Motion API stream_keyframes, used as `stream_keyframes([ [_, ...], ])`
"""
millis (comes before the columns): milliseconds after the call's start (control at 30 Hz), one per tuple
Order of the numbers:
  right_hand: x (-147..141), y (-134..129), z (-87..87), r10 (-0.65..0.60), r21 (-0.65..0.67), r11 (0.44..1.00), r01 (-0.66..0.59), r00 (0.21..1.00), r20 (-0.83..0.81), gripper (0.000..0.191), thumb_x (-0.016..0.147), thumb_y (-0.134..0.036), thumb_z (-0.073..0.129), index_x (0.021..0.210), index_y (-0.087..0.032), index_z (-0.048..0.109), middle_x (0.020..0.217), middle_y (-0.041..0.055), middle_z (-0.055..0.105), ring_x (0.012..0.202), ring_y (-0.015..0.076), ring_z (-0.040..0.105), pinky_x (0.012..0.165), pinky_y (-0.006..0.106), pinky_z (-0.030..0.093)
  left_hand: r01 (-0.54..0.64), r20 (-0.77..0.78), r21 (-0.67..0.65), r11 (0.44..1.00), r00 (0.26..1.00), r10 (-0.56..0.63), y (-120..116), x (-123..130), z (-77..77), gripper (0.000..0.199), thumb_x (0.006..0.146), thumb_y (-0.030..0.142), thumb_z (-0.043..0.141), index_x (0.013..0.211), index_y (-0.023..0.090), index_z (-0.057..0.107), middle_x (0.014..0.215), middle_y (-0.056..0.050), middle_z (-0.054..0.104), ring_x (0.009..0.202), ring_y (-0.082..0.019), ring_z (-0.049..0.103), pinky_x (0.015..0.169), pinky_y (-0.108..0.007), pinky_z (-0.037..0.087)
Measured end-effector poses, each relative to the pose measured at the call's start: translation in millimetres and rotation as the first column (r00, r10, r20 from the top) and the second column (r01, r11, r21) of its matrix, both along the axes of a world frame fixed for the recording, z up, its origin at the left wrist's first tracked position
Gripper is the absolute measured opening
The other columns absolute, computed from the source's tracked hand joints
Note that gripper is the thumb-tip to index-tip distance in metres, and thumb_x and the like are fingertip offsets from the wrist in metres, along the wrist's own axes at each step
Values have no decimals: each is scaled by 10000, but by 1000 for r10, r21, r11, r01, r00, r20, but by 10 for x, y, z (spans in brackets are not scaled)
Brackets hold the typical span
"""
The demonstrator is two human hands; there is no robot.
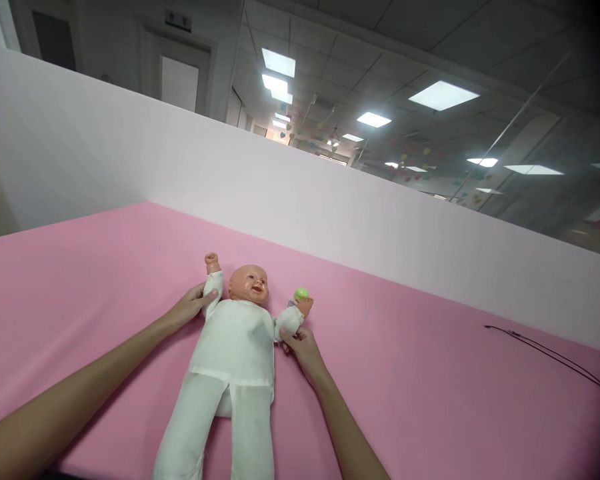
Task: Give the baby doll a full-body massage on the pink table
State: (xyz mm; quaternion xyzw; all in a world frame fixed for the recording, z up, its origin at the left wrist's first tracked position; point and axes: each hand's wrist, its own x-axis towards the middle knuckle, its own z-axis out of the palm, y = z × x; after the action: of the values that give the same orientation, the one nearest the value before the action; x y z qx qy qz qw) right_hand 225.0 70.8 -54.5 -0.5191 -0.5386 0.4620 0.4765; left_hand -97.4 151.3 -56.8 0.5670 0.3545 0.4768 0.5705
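Observation:
A baby doll [237, 340] in a white cloth top and trousers lies on its back on the pink surface [390, 373]. Both of its arms are bent up beside the head. My left hand [190, 307] is closed around the doll's raised arm on the left side of the view. On the other side, my right hand [300, 347] grips the sleeve of the second arm near the elbow. A small green ball-shaped object [301, 293] sits just behind the doll's hand there; its lower part is hidden.
A white partition wall [305, 207] runs along the far edge of the pink surface. Thin black cables [550, 353] lie at the right. Beyond the wall are a door [180, 77] and lit ceiling panels [443, 95].

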Motion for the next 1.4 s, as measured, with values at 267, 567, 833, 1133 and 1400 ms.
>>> stream_keyframes([
  [267, -5, -44, 113, 102, 70, 992, -103, 995, 6, 372, 675, -395, 892, 1001, -229, 822, 1107, 84, 766, 1023, 279, 671, 913, 408, 521, 177, -31, 24, 984, 984, -176, 44, -91, 9, 379, 645, 122, 686, 986, 196, 835, 1078, -93, 767, 1031, -297, 666, 845, -357, 499],
  [567, -28, -5, 87, 92, 129, 987, -96, 995, 31, 380, 637, -370, 885, 998, -260, 840, 1202, 86, 758, 1199, 331, 643, 1060, 475, 490, 172, 5, 14, 985, 985, -173, 28, -84, 21, 304, 690, 242, 799, 987, 185, 825, 1125, -127, 766, 1097, -322, 679, 919, -395, 519],
  [833, 115, -80, 218, -126, 133, 983, 129, 992, -28, 431, 772, -540, 820, 1003, -185, 743, 592, -10, 597, 572, 166, 517, 566, 297, 432, -204, -52, 77, 976, 977, 209, 43, -39, -7, 546, 800, 550, 770, 1165, 189, 583, 1121, -125, 714, 985, -290, 685, 823, -381, 545],
  [1133, 193, 12, 180, -443, 101, 874, 476, 863, -242, 541, 826, -655, 693, 1175, -263, 565, 662, -39, 537, 519, 156, 479, 460, 285, 387, -535, -189, 274, 799, 785, 590, 55, -83, -61, 1113, 828, 354, 721, 1651, 244, -20, 1473, -198, 438, 1386, -361, 448, 1086, -508, 450],
  [1400, 548, 69, 77, -693, 17, 721, 693, 721, -11, 508, 694, -520, 749, 1073, -247, 550, 661, -61, 587, 458, 142, 474, 430, 273, 373, -652, -454, 459, 603, 411, 791, 19, -69, -26, 885, 798, 192, 627, 1604, 198, 263, 1629, -245, 124, 1495, -491, 169, 1140, -696, 285],
])
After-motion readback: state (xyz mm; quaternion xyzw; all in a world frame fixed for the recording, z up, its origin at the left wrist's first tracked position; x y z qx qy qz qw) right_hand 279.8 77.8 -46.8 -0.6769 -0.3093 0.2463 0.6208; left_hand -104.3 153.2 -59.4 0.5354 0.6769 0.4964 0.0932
